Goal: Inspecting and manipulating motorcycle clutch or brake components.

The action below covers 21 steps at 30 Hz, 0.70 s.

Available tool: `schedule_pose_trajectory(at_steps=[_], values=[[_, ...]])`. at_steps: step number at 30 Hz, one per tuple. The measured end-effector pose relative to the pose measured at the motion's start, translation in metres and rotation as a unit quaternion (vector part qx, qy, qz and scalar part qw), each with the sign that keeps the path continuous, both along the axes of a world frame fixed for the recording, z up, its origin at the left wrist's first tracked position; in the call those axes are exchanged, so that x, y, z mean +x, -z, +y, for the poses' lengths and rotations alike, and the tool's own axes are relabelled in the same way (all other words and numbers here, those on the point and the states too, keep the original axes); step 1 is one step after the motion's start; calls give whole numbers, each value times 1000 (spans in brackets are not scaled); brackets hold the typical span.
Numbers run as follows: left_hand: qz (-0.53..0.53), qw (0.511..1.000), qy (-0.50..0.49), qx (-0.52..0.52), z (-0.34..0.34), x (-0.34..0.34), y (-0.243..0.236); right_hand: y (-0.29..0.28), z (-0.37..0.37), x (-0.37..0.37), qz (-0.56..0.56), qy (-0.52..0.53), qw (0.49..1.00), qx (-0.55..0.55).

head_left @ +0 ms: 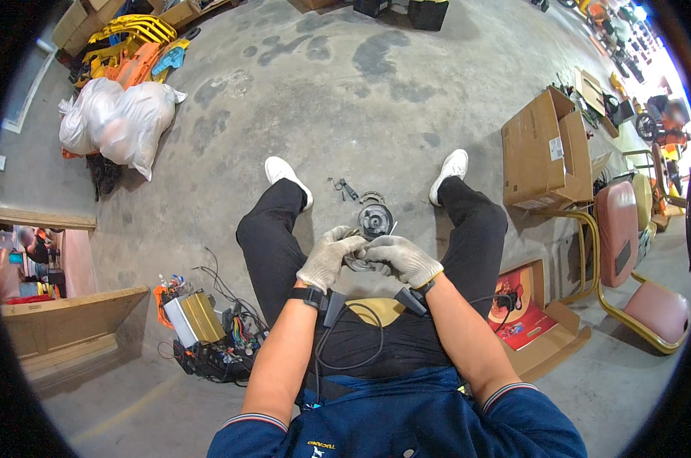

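Note:
My left hand [330,256] and my right hand [403,259], both in off-white knit gloves, are closed around a small greyish metal piece [359,262] between my knees. Its exact shape is partly hidden by my fingers. Just beyond my hands, on the concrete floor, lies a round dark metal hub-like part [375,220] with a thin pale rod [393,227] at its right edge. A curved part [372,196] lies behind it, and a small elongated dark part [348,189] sits a little to the left, between my shoes.
Tangled wires and electronic parts with a silver-gold box [196,317] lie by my left leg. Cardboard boxes [532,153], a chair [616,233] and a flattened carton [559,343] are on my right. White sacks [143,122] and coloured plastic panels [135,57] lie back left.

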<state>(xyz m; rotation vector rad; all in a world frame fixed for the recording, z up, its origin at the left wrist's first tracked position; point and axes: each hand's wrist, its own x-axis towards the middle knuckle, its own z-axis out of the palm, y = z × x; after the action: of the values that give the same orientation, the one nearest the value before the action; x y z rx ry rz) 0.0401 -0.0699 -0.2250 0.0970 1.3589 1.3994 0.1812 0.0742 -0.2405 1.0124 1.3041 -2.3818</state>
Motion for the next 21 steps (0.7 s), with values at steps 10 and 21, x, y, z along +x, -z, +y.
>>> schedule_pose_trajectory(at_steps=[10, 21], values=[[82, 995, 36, -34, 1, 0, 4, -2, 0, 1, -40, -6, 999, 28], [85, 993, 5, -83, 5, 3, -3, 9, 5, 3, -75, 36, 994, -66]])
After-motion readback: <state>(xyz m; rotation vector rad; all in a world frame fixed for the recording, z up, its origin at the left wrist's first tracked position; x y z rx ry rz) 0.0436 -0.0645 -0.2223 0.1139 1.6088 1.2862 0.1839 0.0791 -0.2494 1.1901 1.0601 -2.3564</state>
